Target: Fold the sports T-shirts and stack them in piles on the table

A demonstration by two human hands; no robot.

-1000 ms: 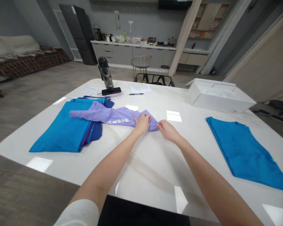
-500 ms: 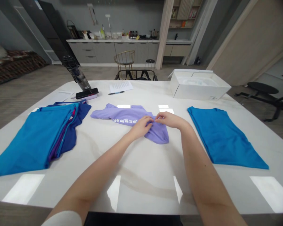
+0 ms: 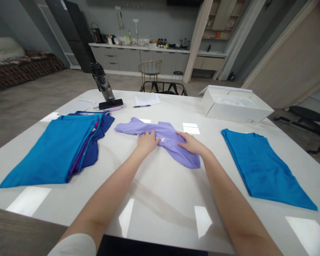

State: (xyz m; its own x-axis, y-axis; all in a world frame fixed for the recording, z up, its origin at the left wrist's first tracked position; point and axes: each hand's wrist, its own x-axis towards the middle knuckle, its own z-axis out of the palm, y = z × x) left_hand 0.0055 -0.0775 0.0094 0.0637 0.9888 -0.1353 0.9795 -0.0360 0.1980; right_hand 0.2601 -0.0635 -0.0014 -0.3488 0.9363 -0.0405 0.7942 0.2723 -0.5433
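Note:
A light purple garment (image 3: 173,141) with white printed characters lies bunched lengthwise on the white table in front of me. My left hand (image 3: 147,142) rests on its middle, fingers spread over the cloth and covering most of the print. On the right part of the garment lies my right hand (image 3: 190,142), its fingers apart and touching the fabric. To the left is a stack of folded clothes (image 3: 53,149), bright blue on top with purple and dark blue layers beneath. A folded blue garment (image 3: 264,167) lies flat to the right.
An opened white box (image 3: 237,105) stands at the table's back right. Toward the back left are a handheld vacuum (image 3: 104,85), a black phone-like object (image 3: 111,104), a pen (image 3: 142,106) and printed paper (image 3: 148,99). A black chair (image 3: 164,88) stands beyond the far edge.
My hands have moved apart from their pinch near the garment's right part. The left slid left over the print, and both now lie with fingers spread. The view has shifted slightly.

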